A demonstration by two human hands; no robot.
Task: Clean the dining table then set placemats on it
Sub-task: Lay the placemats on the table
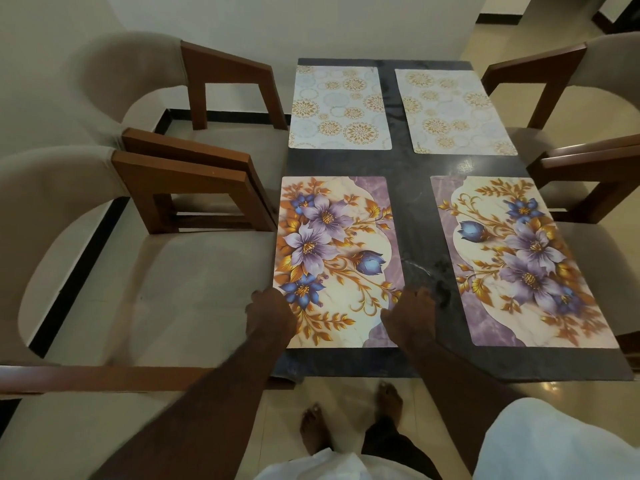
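A dark marble dining table point(412, 209) carries several placemats. Two pale mats with gold circle patterns lie at the far end, one on the left point(339, 107) and one on the right point(450, 112). Two purple floral mats lie nearer, a left one point(339, 251) and a right one point(519, 258). My left hand point(270, 315) rests on the near left edge of the left floral mat. My right hand point(410, 315) rests on that mat's near right edge, fingers on the mat and table. Whether the fingers curl under the edges is hidden.
Wooden-framed chairs with beige cushions stand on both sides: two on the left point(194, 188), two on the right point(588, 161). A white wall point(311, 22) is behind the table's far end. My bare feet point(349, 420) stand on the tiled floor at the near edge.
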